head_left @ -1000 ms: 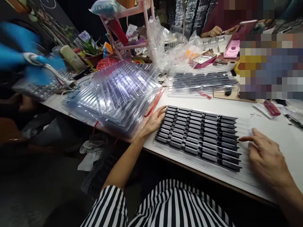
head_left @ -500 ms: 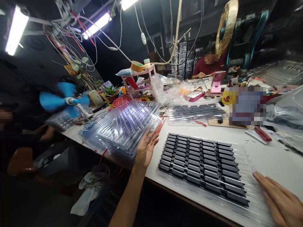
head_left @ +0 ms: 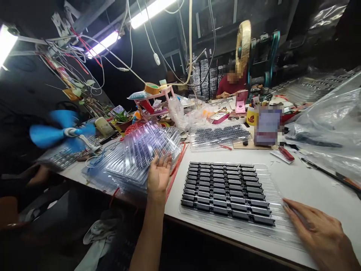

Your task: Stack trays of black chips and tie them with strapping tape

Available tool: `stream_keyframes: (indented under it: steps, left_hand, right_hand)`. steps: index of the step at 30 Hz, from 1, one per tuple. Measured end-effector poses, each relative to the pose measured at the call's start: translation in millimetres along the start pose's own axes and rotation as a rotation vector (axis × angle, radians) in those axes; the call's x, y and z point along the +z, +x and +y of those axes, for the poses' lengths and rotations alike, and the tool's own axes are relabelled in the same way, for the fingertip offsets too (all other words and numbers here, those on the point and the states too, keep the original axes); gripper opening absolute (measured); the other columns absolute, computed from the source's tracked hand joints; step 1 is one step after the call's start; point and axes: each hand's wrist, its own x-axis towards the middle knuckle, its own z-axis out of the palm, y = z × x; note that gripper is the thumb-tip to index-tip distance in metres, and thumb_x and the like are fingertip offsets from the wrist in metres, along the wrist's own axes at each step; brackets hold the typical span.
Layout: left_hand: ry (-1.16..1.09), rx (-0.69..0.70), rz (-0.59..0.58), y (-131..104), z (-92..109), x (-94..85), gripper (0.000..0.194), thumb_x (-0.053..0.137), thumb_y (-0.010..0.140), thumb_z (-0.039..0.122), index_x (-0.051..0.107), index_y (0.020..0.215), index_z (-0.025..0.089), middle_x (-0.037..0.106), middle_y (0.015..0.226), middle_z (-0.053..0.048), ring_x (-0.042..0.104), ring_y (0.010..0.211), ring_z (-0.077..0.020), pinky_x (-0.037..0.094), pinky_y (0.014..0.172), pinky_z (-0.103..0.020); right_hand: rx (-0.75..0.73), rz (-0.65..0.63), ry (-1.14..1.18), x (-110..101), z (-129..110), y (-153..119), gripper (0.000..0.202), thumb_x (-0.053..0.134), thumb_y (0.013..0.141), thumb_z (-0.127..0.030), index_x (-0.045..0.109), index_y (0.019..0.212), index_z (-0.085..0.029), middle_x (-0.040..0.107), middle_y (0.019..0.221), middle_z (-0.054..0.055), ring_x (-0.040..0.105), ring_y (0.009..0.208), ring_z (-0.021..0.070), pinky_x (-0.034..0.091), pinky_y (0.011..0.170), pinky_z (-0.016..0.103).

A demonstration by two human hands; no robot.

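A clear plastic tray (head_left: 275, 210) lies on the white table, with rows of black ribbed parts (head_left: 222, 190) in it. At its right edge is my right hand (head_left: 316, 227), its fingers together and the fingertips on the tray's rim; whether they grip it is hard to tell. My left hand (head_left: 160, 173) is palm up with its fingers apart, at the right edge of a stack of clear empty trays (head_left: 135, 154). Its fingertips touch or lie just in front of the top trays, and nothing is held in the palm.
A blue fan (head_left: 60, 131) stands at the left. Behind are another filled tray (head_left: 220, 136), a pink rack (head_left: 158, 98) and a yellow mug (head_left: 252, 116). A person (head_left: 229, 82) sits across the table. Plastic sheeting (head_left: 332, 128) lies at the right.
The view has shifted to the right. My left hand has turned more upright beside the stack, and my right hand is now closer against the filled tray's right edge.
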Motion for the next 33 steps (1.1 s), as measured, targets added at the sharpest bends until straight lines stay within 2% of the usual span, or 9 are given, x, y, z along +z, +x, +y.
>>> stream_keyframes:
  steps: [4,8,13,17,20,22,27,30,33]
  left_hand:
    - [0.033,-0.025,-0.043,-13.6,-15.4,-10.5,0.024,0.042,0.088,0.011,0.06,0.104,0.012,0.067,0.103,-0.009,0.061,0.104,-0.0195,0.051,0.089,-0.033]
    - [0.169,-0.125,-0.174,-29.4,-23.2,-22.5,0.026,0.05,0.082,0.013,0.063,0.105,0.014,0.065,0.111,-0.009,0.061,0.104,-0.0229,0.05,0.09,-0.034]
    - [0.352,-0.202,-0.327,-38.1,-15.9,-42.2,0.03,0.059,0.077,0.021,0.066,0.105,0.014,0.065,0.113,-0.012,0.064,0.095,-0.0252,0.054,0.079,-0.032]
    - [0.449,-0.302,-0.516,-36.6,-2.1,-60.2,0.035,0.064,0.071,0.028,0.068,0.101,0.011,0.07,0.095,-0.015,0.067,0.071,-0.0227,0.054,0.06,-0.029]
    - [0.497,-0.316,-0.527,-32.5,1.2,-62.7,0.041,0.065,0.071,0.029,0.063,0.111,0.016,0.069,0.071,-0.007,0.059,0.051,-0.0129,0.05,0.052,-0.024]
    - [0.59,-0.308,-0.459,-27.5,-3.2,-61.4,0.043,0.066,0.073,0.028,0.06,0.114,0.018,0.063,0.062,-0.001,0.053,0.048,-0.0084,0.047,0.052,-0.021]
    - [1.04,-0.101,-0.379,-6.3,-24.9,-72.7,0.052,0.063,0.072,0.042,0.058,0.114,0.012,0.06,0.069,-0.002,0.049,0.05,-0.0076,0.038,0.045,-0.019]
    - [1.175,0.004,-0.354,1.7,-36.5,-82.9,0.045,0.066,0.069,0.04,0.065,0.103,0.011,0.061,0.073,-0.003,0.05,0.053,-0.0092,0.039,0.047,-0.021]
    - [1.282,0.113,-0.371,5.2,-44.0,-85.4,0.033,0.066,0.069,0.032,0.069,0.095,0.012,0.062,0.086,-0.006,0.055,0.067,-0.0131,0.046,0.064,-0.027]
  right_hand:
    - [-0.005,0.042,0.036,-7.4,-12.4,6.1,0.036,0.038,0.09,-0.048,0.06,0.104,-0.023,0.068,0.095,0.005,0.062,0.087,0.028,0.044,0.073,0.044]
    - [0.036,0.108,0.185,-18.1,-35.2,17.8,0.025,0.045,0.091,-0.034,0.06,0.107,-0.024,0.065,0.102,0.004,0.06,0.095,0.0242,0.045,0.081,0.04]
    - [0.064,0.094,0.376,-23.7,-58.1,39.6,0.021,0.047,0.091,-0.026,0.061,0.106,-0.023,0.063,0.103,0.004,0.059,0.099,0.0207,0.045,0.089,0.037]
    - [0.269,0.088,0.671,-30.0,-53.7,64.9,0.033,0.047,0.091,-0.038,0.054,0.12,-0.025,0.059,0.115,0.006,0.06,0.097,0.0209,0.048,0.087,0.039]
    - [0.431,-0.055,1.08,-38.3,-45.3,80.1,0.049,0.041,0.089,-0.053,0.042,0.132,-0.027,0.059,0.116,0.008,0.063,0.092,0.0223,0.053,0.078,0.041]
    - [0.564,-0.194,1.192,-41.5,-43.1,83.3,0.053,0.048,0.085,-0.054,0.046,0.13,-0.026,0.063,0.104,0.008,0.064,0.084,0.0208,0.054,0.069,0.035]
    - [0.737,-0.286,0.935,-35.6,-36.8,66.1,0.058,0.077,0.063,-0.04,0.062,0.116,-0.023,0.059,0.072,0.002,0.052,0.055,0.0125,0.039,0.036,0.019]
    - [0.741,-0.387,0.739,-30.1,-27.5,53.7,0.067,0.073,0.063,-0.052,0.06,0.121,-0.021,0.055,0.064,0.002,0.041,0.042,0.0109,0.032,0.029,0.022]
    - [0.686,-0.414,0.503,-29.1,-20.4,48.3,0.072,0.065,0.067,-0.06,0.055,0.126,-0.019,0.051,0.059,0.001,0.04,0.04,0.0124,0.036,0.031,0.025]
